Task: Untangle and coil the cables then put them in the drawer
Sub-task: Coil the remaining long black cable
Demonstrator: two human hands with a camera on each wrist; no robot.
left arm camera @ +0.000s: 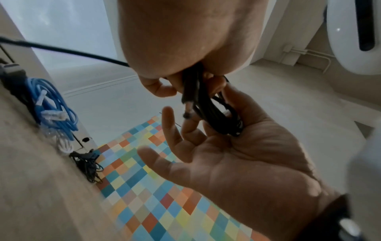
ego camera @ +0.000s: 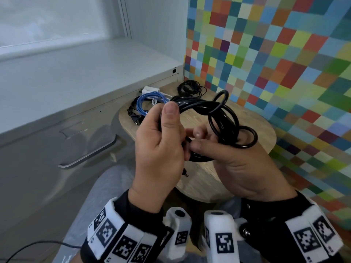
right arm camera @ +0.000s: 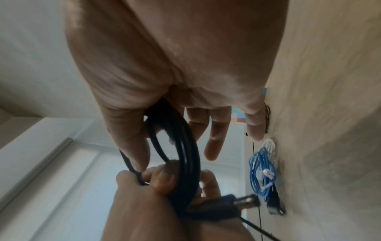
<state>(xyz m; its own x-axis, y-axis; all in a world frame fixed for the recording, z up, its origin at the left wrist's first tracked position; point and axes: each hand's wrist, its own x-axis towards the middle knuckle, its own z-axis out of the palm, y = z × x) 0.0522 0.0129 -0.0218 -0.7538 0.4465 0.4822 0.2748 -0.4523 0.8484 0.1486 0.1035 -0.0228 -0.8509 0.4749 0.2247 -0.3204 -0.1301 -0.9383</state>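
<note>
While the black cable is mid-coil, nothing has reached the drawer yet; it looks fully closed, handle untouched.

Left hand: fingers and thumb curled round the gathered loops, holding the bundle up over the small wooden table. The barrel plug pokes out below that fist.

Right hand: thumb and forefinger pinch a strand near the bundle, other fingers loosely spread. Several loops on that side stick out unevenly, so I'd say the coil is formed but not tidy or secured.

Remaining on the table, near the back edge: blue cable in a loose bunch, white cable beside it, another dark lead under the blue one, and a thin black wire tangle near the checkered wall. Can't tell whether those are already sorted.

My estimate: first cable nearly done, rest pending, drawer still to open.
</note>
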